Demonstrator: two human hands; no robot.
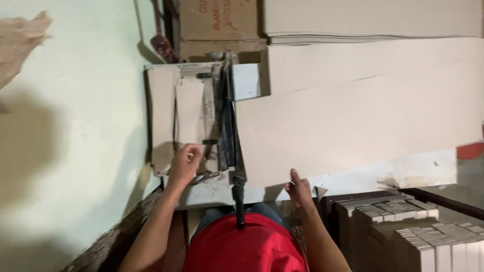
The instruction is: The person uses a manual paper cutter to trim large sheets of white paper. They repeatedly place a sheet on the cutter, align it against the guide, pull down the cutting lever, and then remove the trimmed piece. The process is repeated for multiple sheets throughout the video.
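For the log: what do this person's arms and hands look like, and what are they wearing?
Both forearms are bare from the elbow down, with no sleeves reaching them. The left hand and right hand wear no gloves; no watch, ring or bracelet is visible, though the picture is soft. A bright red garment covers the body between the arms.

The left hand [184, 163] rests flat on a narrow strip of pale grey cardboard [189, 113] lying on the bed of a worn metal lever paper cutter [214, 108]. The right hand [300, 191] grips the near edge of a large pale grey cardboard sheet [353, 126] spread over the white worktop [418, 174]. The cutter's black handle [238, 199] points towards the red shirt [247, 247].
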